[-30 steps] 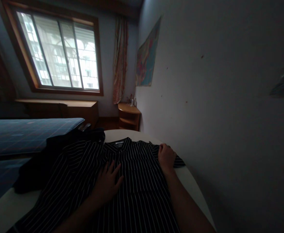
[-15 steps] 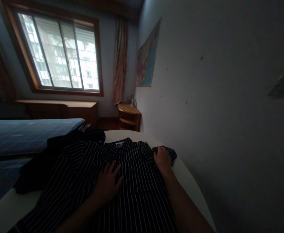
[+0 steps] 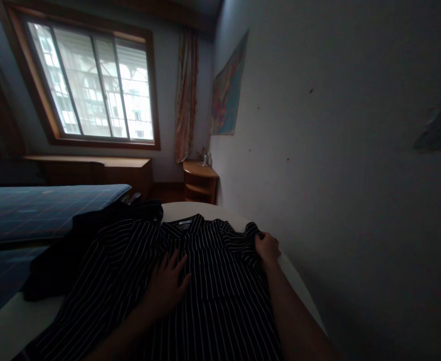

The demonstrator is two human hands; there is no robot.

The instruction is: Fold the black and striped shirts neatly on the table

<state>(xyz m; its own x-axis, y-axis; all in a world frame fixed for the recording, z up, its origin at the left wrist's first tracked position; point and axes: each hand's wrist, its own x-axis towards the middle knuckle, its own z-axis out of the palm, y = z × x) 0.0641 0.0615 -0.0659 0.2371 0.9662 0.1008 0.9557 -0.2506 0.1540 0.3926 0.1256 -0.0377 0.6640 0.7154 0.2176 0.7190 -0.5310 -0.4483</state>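
Fingers [image 3: 172, 261] of our left hand [image 3: 167, 286] spread on the striped shirt [image 3: 220, 281], lower centre; our right hand [image 3: 269, 248] pinches its sleeve [image 3: 243, 242] over the pale surface [image 3: 205, 209]. A window [image 3: 92, 85] glows upper left; the collar label [image 3: 185, 222] is unreadable.

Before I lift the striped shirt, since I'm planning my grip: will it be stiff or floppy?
The striped shirt is probably floppy, as its sleeve bunches by the right hand. It would likely sag if lifted by one spot, since soft creases cross it. Rolling seems unlikely: it lies spread out.
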